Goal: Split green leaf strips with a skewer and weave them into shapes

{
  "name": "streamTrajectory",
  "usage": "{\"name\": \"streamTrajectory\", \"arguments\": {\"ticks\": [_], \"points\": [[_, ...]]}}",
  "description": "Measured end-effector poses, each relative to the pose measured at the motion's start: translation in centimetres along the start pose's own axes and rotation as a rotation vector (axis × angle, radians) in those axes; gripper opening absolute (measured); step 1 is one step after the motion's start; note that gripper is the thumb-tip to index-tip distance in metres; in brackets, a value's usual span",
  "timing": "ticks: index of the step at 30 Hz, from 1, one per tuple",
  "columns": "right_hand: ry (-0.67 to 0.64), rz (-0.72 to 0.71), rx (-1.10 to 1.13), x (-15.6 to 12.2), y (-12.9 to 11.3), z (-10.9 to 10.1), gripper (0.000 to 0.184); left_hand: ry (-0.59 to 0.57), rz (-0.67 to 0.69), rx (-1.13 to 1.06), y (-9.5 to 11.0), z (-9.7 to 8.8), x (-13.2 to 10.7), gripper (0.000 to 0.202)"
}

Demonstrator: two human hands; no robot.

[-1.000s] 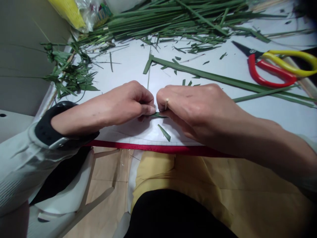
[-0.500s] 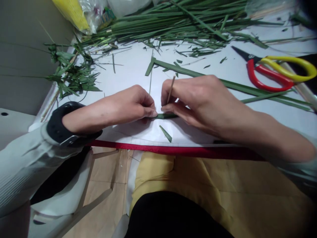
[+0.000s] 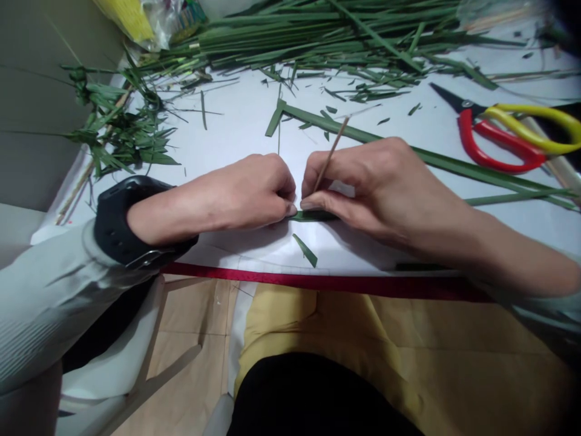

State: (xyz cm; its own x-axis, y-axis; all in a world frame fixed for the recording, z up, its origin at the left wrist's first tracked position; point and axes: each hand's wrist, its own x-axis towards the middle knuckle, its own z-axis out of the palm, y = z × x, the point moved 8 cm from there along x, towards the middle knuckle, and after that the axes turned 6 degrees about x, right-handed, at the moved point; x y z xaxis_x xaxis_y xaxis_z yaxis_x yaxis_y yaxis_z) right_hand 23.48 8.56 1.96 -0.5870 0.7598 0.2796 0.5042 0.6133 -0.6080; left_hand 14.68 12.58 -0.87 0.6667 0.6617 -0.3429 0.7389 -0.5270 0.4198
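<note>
Close to the table's front edge, my left hand (image 3: 254,191) is closed in a pinch on the left part of a narrow green leaf strip (image 3: 313,215). My right hand (image 3: 363,175) is closed too, its thumb pressing the same strip just to the right. A thin brown stick (image 3: 334,148) slants up from between the right hand's thumb and fingers; its lower end is hidden. Just below the strip lies a small cut piece of leaf (image 3: 305,250). Behind the hands rests a long folded leaf (image 3: 336,126), its left end bent over.
Scissors (image 3: 502,130) with red and yellow handles lie at the right. A pile of long green leaves (image 3: 318,36) spans the back, with scraps before it. Woven leaf pieces (image 3: 127,127) sit at the left, near a yellow plastic bag (image 3: 129,21). A red edging (image 3: 290,277) borders the white-covered table.
Both hands have shifted slightly right in view. The brown stick now leans further right and shows more of its length. Both hands keep their hold on the strip.
</note>
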Motion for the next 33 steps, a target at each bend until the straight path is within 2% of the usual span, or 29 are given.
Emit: {"name": "streamTrajectory", "arguments": {"ticks": [3, 7, 18, 33], "points": [[-0.015, 0.09, 0.079, 0.0, 1.0, -0.2, 0.01, -0.085, -0.039, 0.144, 0.3, 0.3, 0.1, 0.021], [-0.024, 0.174, 0.171, 0.0, 2.2, -0.2, 0.008, -0.11, -0.067, 0.208, 0.3, 0.4, 0.3, 0.025], [0.006, 0.166, 0.17, -0.5, 2.1, -0.2, 0.007, -0.039, -0.056, 0.21, 0.2, 0.4, 0.5, 0.026], [-0.004, 0.239, 0.124, -0.3, 2.3, -0.1, 0.008, -0.022, -0.028, 0.199, 0.3, 0.3, 0.3, 0.024]]}}
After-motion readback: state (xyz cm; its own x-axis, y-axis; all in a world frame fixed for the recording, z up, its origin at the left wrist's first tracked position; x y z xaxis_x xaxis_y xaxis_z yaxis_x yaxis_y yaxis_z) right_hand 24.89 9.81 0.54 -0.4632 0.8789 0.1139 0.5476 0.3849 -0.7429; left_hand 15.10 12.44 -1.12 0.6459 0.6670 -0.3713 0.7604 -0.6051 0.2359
